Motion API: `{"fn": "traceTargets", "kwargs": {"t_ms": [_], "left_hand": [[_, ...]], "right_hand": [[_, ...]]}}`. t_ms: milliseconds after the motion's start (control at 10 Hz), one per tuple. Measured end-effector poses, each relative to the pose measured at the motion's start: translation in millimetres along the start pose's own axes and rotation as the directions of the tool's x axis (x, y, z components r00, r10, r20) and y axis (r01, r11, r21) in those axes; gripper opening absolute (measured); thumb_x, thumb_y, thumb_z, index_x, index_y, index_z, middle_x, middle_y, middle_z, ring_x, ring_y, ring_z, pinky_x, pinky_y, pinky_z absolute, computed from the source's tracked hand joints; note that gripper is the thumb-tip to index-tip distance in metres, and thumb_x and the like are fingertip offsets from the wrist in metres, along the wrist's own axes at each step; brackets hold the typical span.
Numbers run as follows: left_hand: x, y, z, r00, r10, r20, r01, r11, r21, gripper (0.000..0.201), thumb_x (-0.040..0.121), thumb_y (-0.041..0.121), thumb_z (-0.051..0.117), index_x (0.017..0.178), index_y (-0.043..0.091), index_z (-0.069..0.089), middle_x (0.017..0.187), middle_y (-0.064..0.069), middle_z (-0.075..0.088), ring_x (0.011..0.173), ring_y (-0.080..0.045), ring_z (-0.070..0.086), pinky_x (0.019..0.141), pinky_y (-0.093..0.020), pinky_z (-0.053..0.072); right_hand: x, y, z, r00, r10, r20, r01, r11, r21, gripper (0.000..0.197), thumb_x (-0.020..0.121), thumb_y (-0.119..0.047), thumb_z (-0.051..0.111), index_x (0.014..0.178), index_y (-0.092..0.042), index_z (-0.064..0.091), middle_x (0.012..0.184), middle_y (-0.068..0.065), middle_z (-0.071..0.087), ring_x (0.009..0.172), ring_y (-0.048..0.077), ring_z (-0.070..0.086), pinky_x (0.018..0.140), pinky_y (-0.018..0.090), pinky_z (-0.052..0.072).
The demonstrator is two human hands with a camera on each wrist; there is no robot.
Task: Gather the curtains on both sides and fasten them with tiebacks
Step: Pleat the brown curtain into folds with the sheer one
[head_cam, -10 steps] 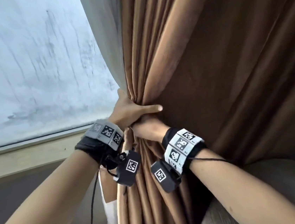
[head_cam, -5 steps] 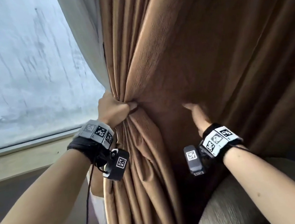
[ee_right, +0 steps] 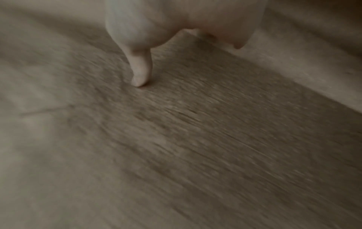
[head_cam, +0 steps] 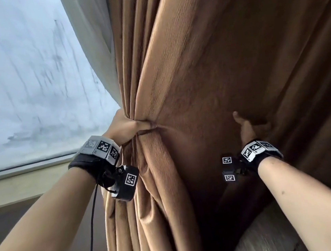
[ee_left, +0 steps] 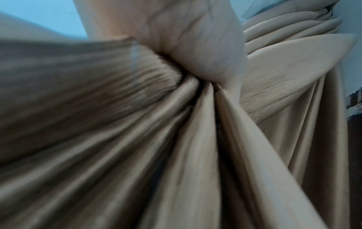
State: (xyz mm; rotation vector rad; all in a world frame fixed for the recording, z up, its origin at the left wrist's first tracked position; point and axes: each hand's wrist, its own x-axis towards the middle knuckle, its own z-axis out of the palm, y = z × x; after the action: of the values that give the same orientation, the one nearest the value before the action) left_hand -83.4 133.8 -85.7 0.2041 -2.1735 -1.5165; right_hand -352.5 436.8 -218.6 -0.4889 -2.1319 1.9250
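The brown curtain (head_cam: 195,70) hangs in front of me, partly bunched. My left hand (head_cam: 128,126) grips the gathered folds at the curtain's left edge; in the left wrist view that hand (ee_left: 197,46) squeezes the pleats (ee_left: 156,131) together. To the right, my right hand (head_cam: 247,126) lies against the loose cloth, thumb up and fingers tucked under a fold. In the right wrist view its thumb (ee_right: 140,72) touches the blurred fabric (ee_right: 195,131). No tieback is in view.
A pale lining curtain (head_cam: 94,51) hangs just left of the brown one. The frosted window (head_cam: 21,80) and its sill (head_cam: 22,183) fill the left. A grey upholstered seat (head_cam: 266,237) stands low on the right, under my right arm.
My right hand left the bunch beside the left hand and moved right across the curtain to a loose fold. The left hand kept its grip on the gathered folds.
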Motion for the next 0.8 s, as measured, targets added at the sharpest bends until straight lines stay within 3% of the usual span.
{"fn": "traceTargets", "kwargs": {"t_ms": [100,200,300,400,500,600,700,800], "left_hand": [[0.1,-0.3,-0.5,1.000,-0.013,-0.004,0.013,1.000,-0.026,0.045,0.064,-0.006,0.083,0.079,0.030,0.060,0.085,0.013,0.063,0.066,0.016,0.058,0.061,-0.001,0.044],[-0.6,0.8,-0.3,1.000,-0.007,0.008,0.007,0.999,-0.031,0.044,0.065,-0.006,0.082,0.078,0.029,0.060,0.084,0.013,0.062,0.064,0.018,0.057,0.060,0.000,0.043],[-2.7,1.2,-0.4,1.000,-0.003,0.010,0.003,1.000,-0.023,0.043,0.065,-0.005,0.082,0.077,0.029,0.058,0.083,0.012,0.061,0.069,0.010,0.057,0.059,0.001,0.043],[-3.6,1.4,1.1,1.000,0.004,0.014,-0.003,0.999,-0.044,0.047,0.066,-0.006,0.082,0.083,0.031,0.059,0.088,0.013,0.063,0.071,0.014,0.058,0.061,0.000,0.043],[-3.9,2.6,3.2,1.000,0.014,0.019,-0.013,0.998,-0.063,0.049,0.065,-0.008,0.082,0.085,0.032,0.059,0.090,0.014,0.064,0.074,0.013,0.059,0.062,-0.001,0.044],[-3.1,2.0,5.6,1.000,0.013,0.023,-0.011,0.998,-0.055,0.049,0.065,-0.007,0.082,0.085,0.032,0.060,0.090,0.014,0.064,0.083,0.006,0.058,0.063,-0.002,0.045],[-2.5,0.8,5.7,1.000,0.005,0.022,-0.004,0.999,-0.052,0.049,0.065,-0.006,0.082,0.087,0.032,0.060,0.091,0.014,0.064,0.084,0.006,0.058,0.064,-0.004,0.045],[-2.0,-0.5,5.5,1.000,0.011,0.004,-0.011,0.999,-0.053,0.052,0.065,-0.005,0.083,0.087,0.034,0.057,0.092,0.017,0.063,0.084,0.009,0.056,0.065,-0.003,0.043]], "right_hand": [[-22.8,-19.1,-9.2,1.000,0.003,0.015,-0.002,0.998,-0.059,0.105,0.066,-0.084,0.055,0.140,-0.010,0.045,0.145,0.013,0.046,0.134,0.035,0.044,0.111,0.050,0.034],[-67.9,-49.1,-28.3,0.991,-0.030,0.134,0.027,0.999,0.026,0.069,0.091,-0.055,0.051,0.137,-0.004,0.048,0.143,0.017,0.049,0.132,0.034,0.046,0.108,0.042,0.036],[-55.6,-52.0,-31.5,0.968,-0.040,0.247,0.004,0.989,0.145,0.061,0.092,-0.047,0.054,0.137,-0.005,0.049,0.143,0.017,0.048,0.122,0.026,0.052,0.104,0.035,0.039],[-52.0,-48.2,-32.0,0.934,-0.064,0.352,-0.003,0.982,0.187,0.089,0.065,-0.069,0.064,0.131,-0.010,0.054,0.123,0.010,0.061,0.096,0.018,0.055,0.101,0.035,0.041],[-44.8,-38.2,-26.8,0.913,-0.022,0.407,-0.058,0.981,0.184,0.077,0.069,-0.052,0.073,0.129,-0.005,0.059,0.119,0.012,0.066,0.105,0.028,0.063,0.104,0.044,0.044],[32.2,5.3,-13.5,0.936,-0.124,0.328,0.101,0.991,0.087,0.081,0.042,-0.046,0.076,0.115,-0.013,0.066,0.112,0.013,0.070,0.094,0.025,0.065,0.098,0.050,0.050],[-19.7,-24.5,-17.1,0.947,-0.144,0.289,0.145,0.989,0.019,0.053,0.058,-0.038,0.075,0.105,-0.014,0.070,0.102,0.009,0.072,0.091,0.026,0.065,0.096,0.048,0.051],[-63.4,-47.5,-7.3,0.916,-0.161,0.367,0.102,0.979,0.174,0.044,0.079,-0.039,0.071,0.107,-0.005,0.071,0.103,0.011,0.072,0.091,0.020,0.066,0.096,0.043,0.051]]}}
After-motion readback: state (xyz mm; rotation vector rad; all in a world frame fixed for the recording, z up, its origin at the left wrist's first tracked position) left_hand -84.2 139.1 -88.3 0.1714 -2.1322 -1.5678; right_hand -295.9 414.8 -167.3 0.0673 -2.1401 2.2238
